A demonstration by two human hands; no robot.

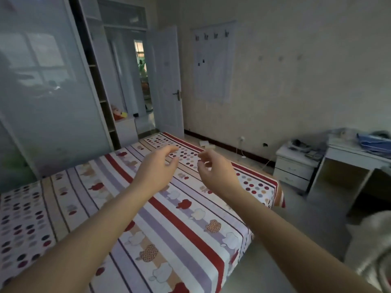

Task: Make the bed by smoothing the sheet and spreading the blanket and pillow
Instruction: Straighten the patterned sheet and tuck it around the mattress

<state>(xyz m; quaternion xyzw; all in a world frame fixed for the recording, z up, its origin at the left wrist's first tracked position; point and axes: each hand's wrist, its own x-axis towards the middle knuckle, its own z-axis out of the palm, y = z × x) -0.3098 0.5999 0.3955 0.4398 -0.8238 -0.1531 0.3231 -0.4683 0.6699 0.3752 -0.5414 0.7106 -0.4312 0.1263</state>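
One bed (262, 187) fills the centre and lower left of the frame. One sheet (179, 229) covers it, lying flat and printed with red and lilac stripes, rows of apples and two bands of dots.

Two bare hands are raised over the middle of the bed, near each other but apart. The left hand (156, 169) has its fingers (172, 149) relaxed and slightly spread, holding nothing. The right hand (215, 172) has its fingers (204, 155) loosely curled inward, released as well, with nothing between them. Neither hand touches the sheet.

At the lower right edge of the frame is one pale soft bundle (372, 246), too blurred to name.

In the upper left stands one wardrobe (46, 106) with a glossy sliding panel. To its right, one white door (168, 81) stands open. Between them one red soft toy (118, 115) sits on a low cabinet.

On the wall at upper centre hangs one pale sheet of paper (213, 66) with four clips along its top.

At the right, one white nightstand (295, 168) shows two drawers, and beside it stands one white desk (351, 159) with blue items piled on top.
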